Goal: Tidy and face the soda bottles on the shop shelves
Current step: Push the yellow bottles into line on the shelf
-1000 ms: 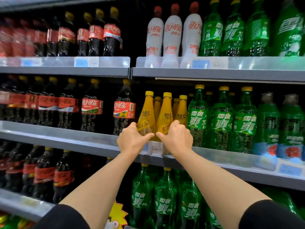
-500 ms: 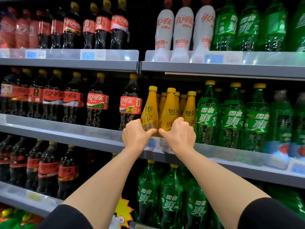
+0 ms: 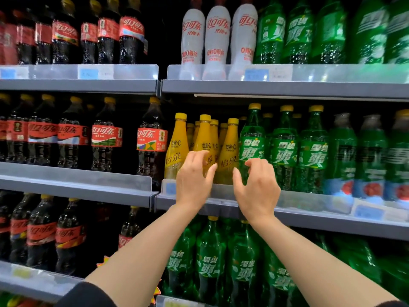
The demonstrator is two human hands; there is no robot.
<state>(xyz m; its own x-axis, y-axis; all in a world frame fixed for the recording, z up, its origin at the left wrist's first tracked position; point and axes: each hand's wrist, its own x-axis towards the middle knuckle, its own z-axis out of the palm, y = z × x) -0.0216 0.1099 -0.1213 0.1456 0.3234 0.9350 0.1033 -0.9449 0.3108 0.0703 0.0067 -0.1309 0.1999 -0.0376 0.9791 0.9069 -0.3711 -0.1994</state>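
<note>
While upright, yellow bottles (image 3: 229,149), labels forward

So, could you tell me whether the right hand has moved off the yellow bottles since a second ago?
Yes. The right hand has shifted right along the shelf edge, from the yellow bottles toward the first green Sprite bottle, fingers spread.

We saw left hand (image 3: 194,178) cover lower half of middle yellow bottle (image 3: 204,138); could not tell touch from near miss. Right hand (image 3: 256,187) hid base of green bottle (image 3: 252,142) behind it. Rear yellow bottles (image 3: 190,131) mostly masked by front row. Price tags (image 3: 88,73) too blurred to read. Far-right green bottles (image 3: 371,151) smeared by blur. Top-shelf caps cut by frame edge. Sleeves cropped at bottom.
</note>
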